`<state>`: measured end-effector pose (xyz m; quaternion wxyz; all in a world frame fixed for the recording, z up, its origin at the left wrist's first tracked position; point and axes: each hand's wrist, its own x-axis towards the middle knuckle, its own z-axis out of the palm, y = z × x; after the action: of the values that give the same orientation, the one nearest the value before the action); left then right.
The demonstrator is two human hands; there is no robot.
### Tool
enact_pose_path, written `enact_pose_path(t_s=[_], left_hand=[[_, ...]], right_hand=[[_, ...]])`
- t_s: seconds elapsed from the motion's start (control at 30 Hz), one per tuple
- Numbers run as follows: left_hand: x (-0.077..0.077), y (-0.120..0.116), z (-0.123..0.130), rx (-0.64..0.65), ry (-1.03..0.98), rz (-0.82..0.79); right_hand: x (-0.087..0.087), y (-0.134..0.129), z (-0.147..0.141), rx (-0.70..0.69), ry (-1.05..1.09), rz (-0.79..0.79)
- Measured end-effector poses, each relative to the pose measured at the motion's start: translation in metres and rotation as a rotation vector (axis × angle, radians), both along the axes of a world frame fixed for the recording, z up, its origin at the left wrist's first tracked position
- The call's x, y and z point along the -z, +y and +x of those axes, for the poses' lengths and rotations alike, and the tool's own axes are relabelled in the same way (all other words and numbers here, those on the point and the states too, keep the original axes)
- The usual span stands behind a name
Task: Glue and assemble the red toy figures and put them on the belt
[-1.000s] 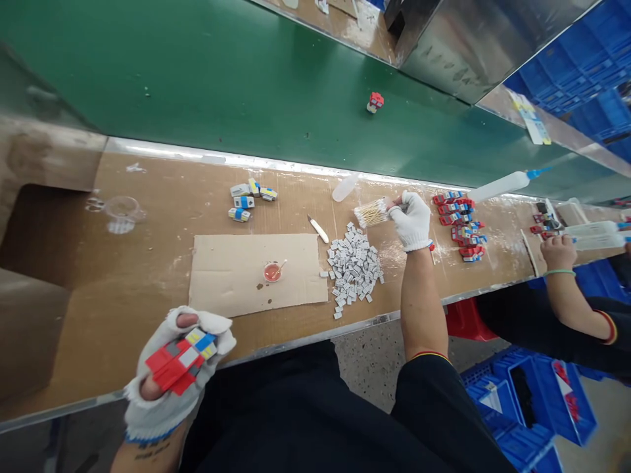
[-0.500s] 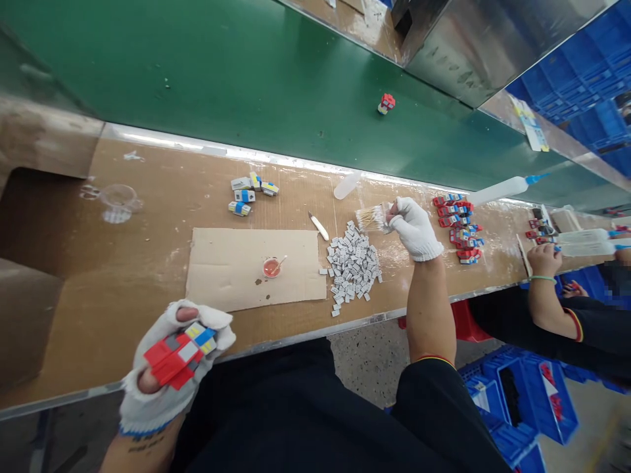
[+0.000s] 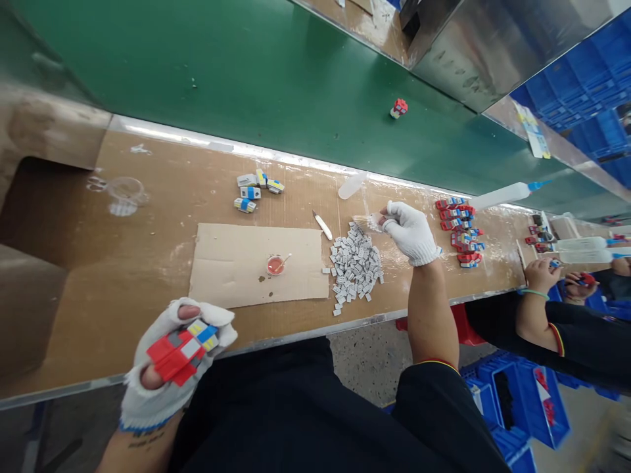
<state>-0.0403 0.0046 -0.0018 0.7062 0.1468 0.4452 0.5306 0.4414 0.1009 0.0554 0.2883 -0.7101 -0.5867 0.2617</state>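
My left hand (image 3: 172, 361), in a white glove with bare fingertips, is closed around a red toy vehicle part (image 3: 180, 353) with grey, blue and yellow pieces, near the front edge of the bench. In its matching glove, my right hand (image 3: 410, 233) pinches a bunch of thin cotton swabs (image 3: 365, 222); how many its fingers grip is hard to make out. Just below the swabs is a heap of small grey plastic pieces (image 3: 355, 266). A small cup of reddish liquid (image 3: 275, 265) with a swab in it stands on a cardboard sheet (image 3: 227, 269).
A white-handled knife (image 3: 323, 226) and a translucent bottle (image 3: 351, 186) lie behind the heap. Several grey-blue parts (image 3: 250, 192) sit at back left, and red assemblies (image 3: 459, 230) at right. Beyond runs a green surface (image 3: 246, 79). A co-worker's hand (image 3: 541, 274) is at far right.
The bunch of swabs at my right hand has dropped lower and shows less, and my right hand has tilted down slightly. My left hand keeps its hold on the toy part.
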Motion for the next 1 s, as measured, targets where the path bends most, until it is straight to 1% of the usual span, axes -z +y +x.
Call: enact_pose_path(t_s=[0.07,0.23,0.37,0.47,0.6,0.8,1.0], left_hand=[[0.002,-0.005,0.003,-0.053,0.011,0.037],[0.004,-0.010,0.003,-0.059,0.044,0.045],[-0.002,-0.011,0.002,-0.061,0.060,0.008],[-0.007,-0.011,0.002,-0.050,0.062,0.014],[-0.009,-0.010,0.002,-0.019,0.053,0.010],[-0.009,-0.010,0.003,-0.019,0.038,0.024],[-0.010,-0.011,0.005,-0.031,0.090,0.019]], right_hand=[[-0.002,0.000,0.001,0.006,-0.013,0.012],[-0.007,0.000,0.002,-0.047,-0.071,-0.001],[-0.013,-0.001,-0.001,-0.096,-0.082,-0.027],[-0.016,-0.001,-0.002,-0.128,-0.075,-0.059],[-0.016,-0.002,-0.002,-0.106,-0.071,-0.069],[-0.019,-0.001,0.001,-0.049,-0.158,-0.036],[-0.023,-0.001,0.004,-0.068,-0.230,-0.039]])
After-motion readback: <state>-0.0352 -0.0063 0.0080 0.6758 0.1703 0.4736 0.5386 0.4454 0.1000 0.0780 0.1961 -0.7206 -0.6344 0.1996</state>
